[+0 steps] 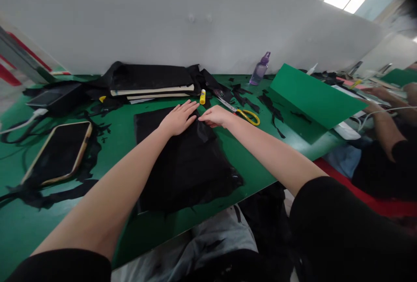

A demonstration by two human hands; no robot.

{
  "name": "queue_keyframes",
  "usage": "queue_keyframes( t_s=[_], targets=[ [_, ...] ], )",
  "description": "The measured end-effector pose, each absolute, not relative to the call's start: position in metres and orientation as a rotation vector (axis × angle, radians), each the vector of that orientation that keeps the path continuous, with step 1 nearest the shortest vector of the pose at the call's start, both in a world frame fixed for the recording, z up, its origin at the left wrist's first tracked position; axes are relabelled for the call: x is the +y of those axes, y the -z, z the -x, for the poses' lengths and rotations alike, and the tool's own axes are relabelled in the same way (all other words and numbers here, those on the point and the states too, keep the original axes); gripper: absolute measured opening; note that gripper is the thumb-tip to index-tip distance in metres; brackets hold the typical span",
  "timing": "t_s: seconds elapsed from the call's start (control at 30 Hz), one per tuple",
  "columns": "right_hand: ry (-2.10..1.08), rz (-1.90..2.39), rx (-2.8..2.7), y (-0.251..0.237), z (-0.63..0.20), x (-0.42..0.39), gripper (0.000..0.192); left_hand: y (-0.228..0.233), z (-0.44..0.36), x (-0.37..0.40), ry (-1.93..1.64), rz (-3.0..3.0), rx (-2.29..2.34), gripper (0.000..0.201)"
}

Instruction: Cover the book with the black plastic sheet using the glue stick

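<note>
Black fabric sheet [182, 160] lies flat on the green table [260, 160], near edge at the table's front. Left hand [178, 119] spread, palm down on its far part; right hand [215, 117] fingers together, pressing the far edge – smoothing underway, judged partial. Beyond: yellow-handled scissors [243, 113], glue stick [202, 96] – both untouched.

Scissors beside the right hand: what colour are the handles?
Yellow; the scissors show best in the head view, lying just past the right hand.
</note>
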State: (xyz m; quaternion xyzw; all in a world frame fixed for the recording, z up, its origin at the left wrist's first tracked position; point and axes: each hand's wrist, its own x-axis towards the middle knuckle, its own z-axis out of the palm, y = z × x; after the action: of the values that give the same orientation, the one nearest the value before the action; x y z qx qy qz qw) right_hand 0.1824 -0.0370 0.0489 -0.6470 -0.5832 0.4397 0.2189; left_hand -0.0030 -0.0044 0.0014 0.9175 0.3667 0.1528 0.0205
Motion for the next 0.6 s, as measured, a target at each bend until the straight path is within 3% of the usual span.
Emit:
queue_keyframes(
  t_s=[0.2,0.6],
  targets=[
    [-1.064,1.775,-1.727,-0.056,-0.183,-0.042,0.009,0.000,0.003,-0.004,-0.495,-2.848,1.133,0.053],
    [-1.257,1.758,-1.612,-0.048,-0.183,-0.050,0.021,0.005,0.004,-0.001,-0.563,-2.810,1.170,0.059]
  ],
)
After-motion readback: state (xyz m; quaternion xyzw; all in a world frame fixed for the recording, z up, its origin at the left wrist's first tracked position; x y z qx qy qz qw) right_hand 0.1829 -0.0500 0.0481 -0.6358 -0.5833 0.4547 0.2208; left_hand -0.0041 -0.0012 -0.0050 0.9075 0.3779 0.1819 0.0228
